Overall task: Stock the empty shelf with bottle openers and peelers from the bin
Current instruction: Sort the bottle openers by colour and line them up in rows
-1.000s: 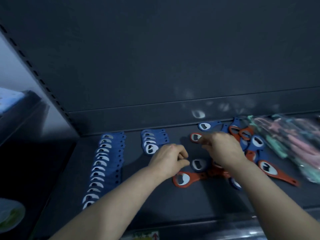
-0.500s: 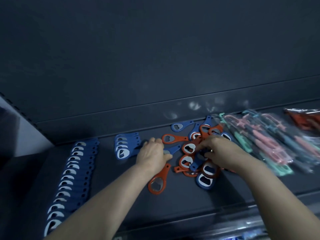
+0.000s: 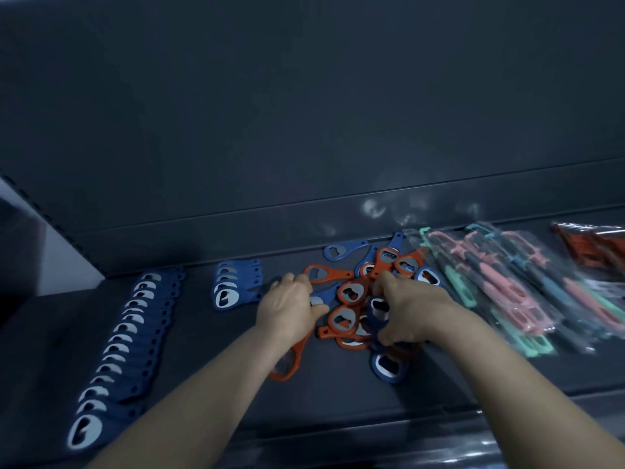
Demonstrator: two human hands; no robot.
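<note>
Sorts a tangled pile of bottle openers (image 3: pixel 351 292) midway along the shelf (image 3: pixel 209 360), between a short stack (image 3: pixel 233 286) of blue ones toward the left end and bagged peelers (image 3: pixel 507 282) toward the right end. Pinches a blue opener (image 3: pixel 326 294) at the pile's left side with the left hand (image 3: pixel 287 309), fingers curled. Digs the right hand (image 3: pixel 416 309) into the heap, fingers bent down; cannot tell whether gripping anything. Risks dragging hooked handles along on lifting one piece, scattering others toward the front edge. Risks also knocking the short stack with the left knuckles, or shoving the slippery peelers with the right forearm.
</note>
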